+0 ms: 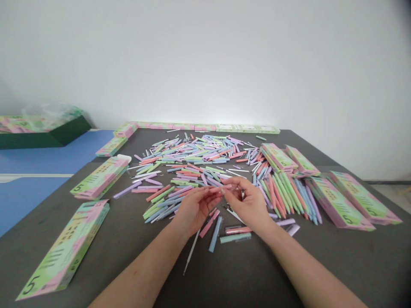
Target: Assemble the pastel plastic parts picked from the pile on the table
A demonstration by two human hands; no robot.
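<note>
Head view: I record the left hand [195, 209] and right hand [248, 205] pinching a pink pen [214, 189] over the loose pen pile [192, 160]; a slip could scatter it.

A dark grey table [257, 273] bears scattered pastel pens [192, 162] and printed boxes [67, 250].

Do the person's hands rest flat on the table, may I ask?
No, the left hand and right hand are lifted above the dark table, fingertips close together over the scattered pastel pens.
</note>
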